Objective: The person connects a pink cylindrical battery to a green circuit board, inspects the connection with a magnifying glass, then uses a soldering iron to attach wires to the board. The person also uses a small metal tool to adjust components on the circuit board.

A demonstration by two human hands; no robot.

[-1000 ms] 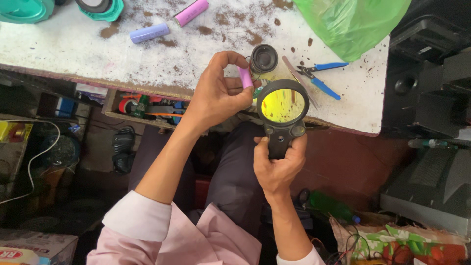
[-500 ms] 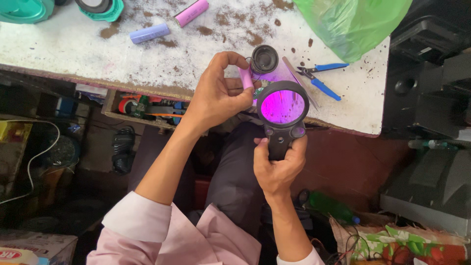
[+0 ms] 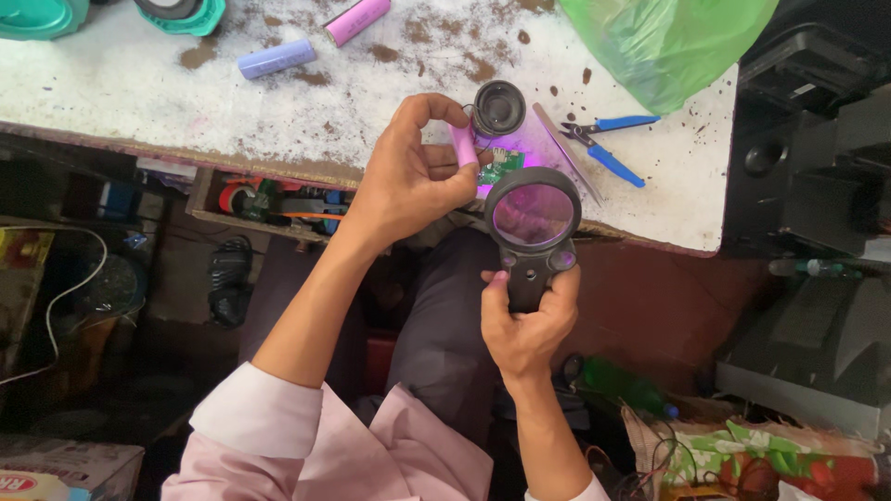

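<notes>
Left hand (image 3: pixel 408 181) pinches pink cell (image 3: pixel 462 146), right hand (image 3: pixel 527 325) grips magnifier (image 3: pixel 533 223) below it; loose pinch risks dropping cell.

The left hand (image 3: pixel 408 176) wraps around a pink cylinder (image 3: pixel 463 147), so only a short end peeks out past the thumb, and the rest is buried in the grip. Behind the magnifier (image 3: pixel 533 215), a small green circuit board (image 3: pixel 501 168) shows just a corner; through the lens everything smears into a purple blur, with no detail readable. The right hand (image 3: pixel 527 320) covers most of the magnifier's black handle. Up top, the green plastic bag (image 3: pixel 668 42) and two teal objects (image 3: pixel 37 14) are chopped by the frame edge. Under the counter (image 3: pixel 139 93), the shelf clutter (image 3: pixel 269 199) sits in shadow, too dim to sort out.
</notes>
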